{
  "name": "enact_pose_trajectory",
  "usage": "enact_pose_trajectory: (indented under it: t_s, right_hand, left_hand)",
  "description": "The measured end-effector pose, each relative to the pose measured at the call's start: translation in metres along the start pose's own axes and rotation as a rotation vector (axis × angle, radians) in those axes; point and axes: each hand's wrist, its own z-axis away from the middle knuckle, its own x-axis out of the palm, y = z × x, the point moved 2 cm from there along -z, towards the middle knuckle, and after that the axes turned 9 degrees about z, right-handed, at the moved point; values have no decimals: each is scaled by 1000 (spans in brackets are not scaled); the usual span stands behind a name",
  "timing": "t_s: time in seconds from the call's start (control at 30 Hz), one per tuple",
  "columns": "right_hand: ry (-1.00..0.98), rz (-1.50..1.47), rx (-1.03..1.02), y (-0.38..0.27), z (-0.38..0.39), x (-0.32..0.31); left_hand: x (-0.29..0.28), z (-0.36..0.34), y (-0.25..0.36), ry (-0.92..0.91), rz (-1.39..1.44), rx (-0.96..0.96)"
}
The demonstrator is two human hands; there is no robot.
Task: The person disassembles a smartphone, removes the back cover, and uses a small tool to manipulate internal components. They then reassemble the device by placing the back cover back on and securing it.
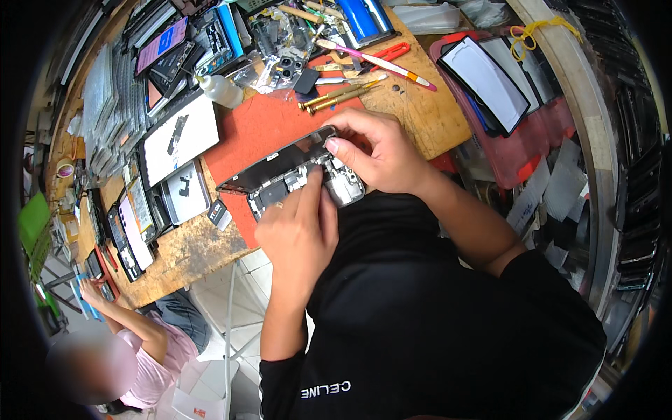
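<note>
Both hands are on the opened phone [290,171], and it sits just off the near edge of the red mat [262,129], over the person's lap. Right hand [378,157] has its grip clamped on the phone's right end, thumb over the top edge, fingers wrapped round behind. Left hand [297,231] comes up from six o'clock, its grip pinched together with a fingertip pressing down into the exposed innards; whether anything small sits between those fingers, I cannot tell.

Judging by the look of it, this is a light, thin, stiff thing, but fragile: bare boards and connectors inside, a glassy slick back. Best held by the metal frame edges, never by the internals.

Up at twelve o'clock on the wooden surface [420,112] lie brass-handled screwdrivers [339,96] and a pink-tipped pry tool [378,63]. At ten o'clock, a small squeeze bottle [220,89]. At eight o'clock, well apart, another person's hand [89,288] works on the far side.
</note>
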Motion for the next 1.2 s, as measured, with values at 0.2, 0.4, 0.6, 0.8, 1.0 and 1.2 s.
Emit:
enact_pose_trajectory:
  t_s: [0.2, 0.4, 0.6, 0.8, 1.0, 1.2]
  right_hand:
    - [9, 6, 11, 3, 3, 1]
    - [-20, -28, 33, 1, 0, 3]
    - [-7, 9, 39, -2, 1, 0]
    - [-40, 7, 64, 2, 0, 1]
    - [4, 24, 23, -3, -1, 1]
    - [-38, 27, 80, 1, 0, 1]
  left_hand:
    - [-23, 36, 12, 47, 89, -83]
    - [-30, 34, -7, 10, -79, -160]
    - [-26, 23, -15, -5, -103, -104]
    - [-25, 23, -20, -27, -170, -28]
    - [-25, 23, -13, -50, -233, -38]
    - [-25, 22, -22, -89, -152, -51]
